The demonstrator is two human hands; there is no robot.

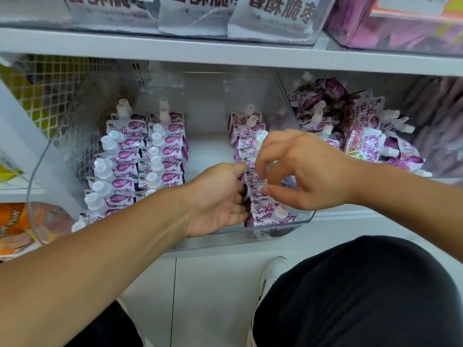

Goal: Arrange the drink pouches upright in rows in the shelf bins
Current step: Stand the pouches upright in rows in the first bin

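A clear shelf bin holds purple-and-white drink pouches with white caps. Two upright rows fill its left side, and a third row runs along its right side. My left hand lies open, palm against the left side of that third row, fingers touching the pouches. My right hand hovers over the same row with fingers curled, its fingertips down at the pouch tops; whether it pinches one cannot be told.
A neighbouring bin to the right holds a jumbled heap of similar pouches. A white shelf board with silver snack bags sits overhead. Orange packs lie at lower left. My knee and shoe are below the bin.
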